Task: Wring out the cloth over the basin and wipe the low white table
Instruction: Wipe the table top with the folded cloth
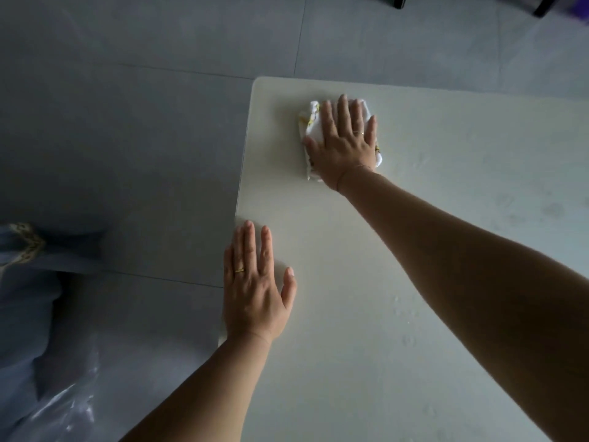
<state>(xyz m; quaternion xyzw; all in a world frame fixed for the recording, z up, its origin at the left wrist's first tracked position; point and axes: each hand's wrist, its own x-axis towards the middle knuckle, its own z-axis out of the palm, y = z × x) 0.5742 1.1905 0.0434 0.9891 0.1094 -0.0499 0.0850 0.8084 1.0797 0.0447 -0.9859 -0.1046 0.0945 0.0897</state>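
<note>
The low white table [430, 282] fills the right half of the view, its far left corner near the top middle. A white cloth with yellow marks [309, 122] lies folded near that corner. My right hand [342, 141] presses flat on the cloth with straight, spread fingers and covers most of it. Along the table's left edge, nearer to me, my left hand [253, 288] rests flat with its fingers straight. No basin is in view.
Grey tiled floor [127, 122] lies left of and beyond the table. Blue fabric with a patterned trim [25, 282] and something shiny and clear [70, 406] sit at the lower left. Dark furniture legs [400, 1] stand at the top right. Faint wet marks dot the table's right side.
</note>
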